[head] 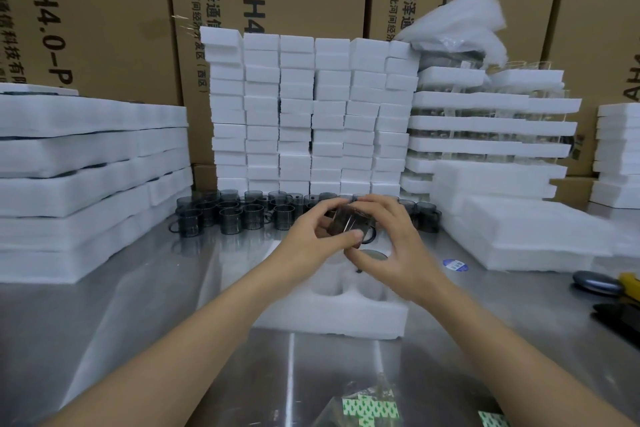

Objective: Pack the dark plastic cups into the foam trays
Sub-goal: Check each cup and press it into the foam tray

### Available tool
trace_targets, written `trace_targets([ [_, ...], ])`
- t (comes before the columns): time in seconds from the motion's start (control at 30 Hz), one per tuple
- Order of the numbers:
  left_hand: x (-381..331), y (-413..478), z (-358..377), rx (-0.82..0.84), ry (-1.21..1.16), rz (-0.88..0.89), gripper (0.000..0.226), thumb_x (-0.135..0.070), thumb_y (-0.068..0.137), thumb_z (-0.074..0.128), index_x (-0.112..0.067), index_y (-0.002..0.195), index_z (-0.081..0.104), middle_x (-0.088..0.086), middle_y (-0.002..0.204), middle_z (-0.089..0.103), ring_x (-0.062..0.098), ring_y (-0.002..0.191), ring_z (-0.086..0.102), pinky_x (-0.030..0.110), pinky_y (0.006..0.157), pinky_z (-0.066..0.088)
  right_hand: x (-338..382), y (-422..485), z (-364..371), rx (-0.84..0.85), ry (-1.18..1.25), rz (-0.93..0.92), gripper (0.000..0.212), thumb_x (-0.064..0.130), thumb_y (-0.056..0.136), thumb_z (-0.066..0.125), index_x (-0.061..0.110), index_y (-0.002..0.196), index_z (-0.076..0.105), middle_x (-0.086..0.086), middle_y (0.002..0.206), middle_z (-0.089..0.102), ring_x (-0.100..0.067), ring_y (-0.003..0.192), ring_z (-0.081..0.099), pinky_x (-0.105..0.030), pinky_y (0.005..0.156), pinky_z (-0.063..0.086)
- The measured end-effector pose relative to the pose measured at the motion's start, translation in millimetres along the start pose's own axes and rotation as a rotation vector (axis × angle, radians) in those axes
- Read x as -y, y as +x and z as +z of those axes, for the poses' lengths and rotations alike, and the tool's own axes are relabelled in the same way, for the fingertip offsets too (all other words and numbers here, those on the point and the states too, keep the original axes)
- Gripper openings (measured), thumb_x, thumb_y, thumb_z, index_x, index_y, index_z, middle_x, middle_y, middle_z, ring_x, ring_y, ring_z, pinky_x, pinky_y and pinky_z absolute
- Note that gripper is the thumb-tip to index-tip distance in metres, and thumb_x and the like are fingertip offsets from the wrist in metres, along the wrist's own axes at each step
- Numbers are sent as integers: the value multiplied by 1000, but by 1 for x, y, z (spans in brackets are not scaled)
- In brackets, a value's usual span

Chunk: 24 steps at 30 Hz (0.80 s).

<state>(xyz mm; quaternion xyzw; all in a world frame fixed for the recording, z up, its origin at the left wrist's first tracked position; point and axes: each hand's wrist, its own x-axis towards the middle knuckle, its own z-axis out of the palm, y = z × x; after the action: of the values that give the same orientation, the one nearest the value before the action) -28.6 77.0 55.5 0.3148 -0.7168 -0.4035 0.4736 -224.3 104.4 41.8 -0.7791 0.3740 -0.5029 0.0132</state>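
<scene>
— Two hands on one cup?

— Yes. The left hand point(311, 236) and the right hand point(391, 246) both pinch the smoky, dark translucent plastic cup point(348, 221). Their fingers curl over its top and their thumbs sit underneath, the left coming in from 9 o'clock and the right from 3 o'clock.

— Where is it relative to the tray?

— In the air, above the far end of the white foam tray with round pockets point(329, 317), which lies on the brushed steel surface point(138, 305). The open pockets lie at 6 o'clock from the cup, so I judge the coming move is down and toward the person.

— Its axis?

— Tilted, not upright. The loop handle juts toward 4 o'clock, beside the right thumb. Neither hand is nearer, and it likely needs righting first.

— How does it look?

— Thin-walled and see-through, showing brownish against the skin.

— Any others?

— A cluster of matching dark cups point(239, 215) stands at 11 o'clock, below the stacked foam.
</scene>
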Motion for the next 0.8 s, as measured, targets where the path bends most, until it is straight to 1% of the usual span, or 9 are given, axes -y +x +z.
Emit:
trace_targets([
  [0.07, 0, 1, -7, 10, -10, 29, 46, -27, 93, 84, -47, 130, 66, -5, 101, 78, -2, 88, 72, 9, 70, 50, -3, 1, -3, 29, 165, 58, 47, 45, 94, 66, 35, 139, 61, 13, 139, 58, -20, 136, 53, -31, 110, 44],
  [0.13, -1, 2, -9, 21, 4, 61, 37, -23, 91, 86, -39, 119, 68, -6, 95, 80, 1, 86, 74, 10, 70, 49, -5, 2, -6, -91, 301, 158, 41, 51, 97, 57, 34, 134, 63, 11, 131, 66, -15, 128, 60, -30, 101, 48],
  [0.2, -2, 2, -5, 13, 41, 91, 30, -25, 89, 89, -27, 109, 67, -8, 91, 77, 5, 85, 71, 17, 78, 51, -9, 5, -9, -235, 336, 253, 37, 57, 97, 51, 34, 121, 68, 11, 116, 71, -8, 111, 65, -28, 92, 49],
  [0.27, -4, -3, 2, 32, 127, 126, 30, -35, 86, 91, -27, 103, 66, -14, 90, 74, 5, 85, 68, 19, 80, 51, -18, 5, -12, -320, 273, 319, 39, 62, 98, 47, 32, 109, 69, 7, 104, 70, -14, 96, 64, -33, 84, 49],
  [0.33, -5, -12, 11, 105, 353, 152, 39, -57, 78, 89, -39, 105, 66, -21, 97, 75, 0, 90, 69, 20, 80, 52, -26, 4, -16, -340, 193, 346, 42, 63, 100, 46, 29, 105, 69, 7, 100, 69, -16, 94, 63, -36, 83, 50],
  [0.4, -5, -22, 23, 127, 616, 154, 50, -76, 70, 80, -49, 108, 63, -31, 101, 71, -5, 94, 67, 30, 82, 56, -31, 2, -17, -308, 145, 351, 33, 56, 104, 51, 28, 107, 69, 11, 99, 69, -10, 94, 64, -30, 84, 49],
  [0.47, -6, -28, 30, 77, 728, 176, 50, -83, 68, 74, -53, 105, 59, -34, 100, 68, -7, 92, 64, 31, 77, 56, -33, 1, -14, -262, 91, 333, 22, 44, 108, 56, 27, 106, 69, 11, 99, 68, -9, 93, 63, -24, 83, 46],
  [0.67, -6, -26, 27, 153, 817, 182, 62, -96, 65, 61, -49, 106, 62, -23, 103, 66, -1, 98, 62, 37, 87, 56, -26, 0, -8, -212, 26, 303, 20, 33, 109, 58, 21, 97, 69, 8, 92, 68, -11, 88, 59, -25, 79, 45],
  [0.8, -8, -29, 28, 173, 813, 220, 48, -92, 78, 53, -57, 111, 50, -30, 111, 64, -3, 101, 62, 33, 84, 54, -27, -1, -9, -167, -38, 293, 15, 30, 106, 62, 21, 96, 69, 12, 90, 67, -8, 87, 60, -19, 76, 44],
])
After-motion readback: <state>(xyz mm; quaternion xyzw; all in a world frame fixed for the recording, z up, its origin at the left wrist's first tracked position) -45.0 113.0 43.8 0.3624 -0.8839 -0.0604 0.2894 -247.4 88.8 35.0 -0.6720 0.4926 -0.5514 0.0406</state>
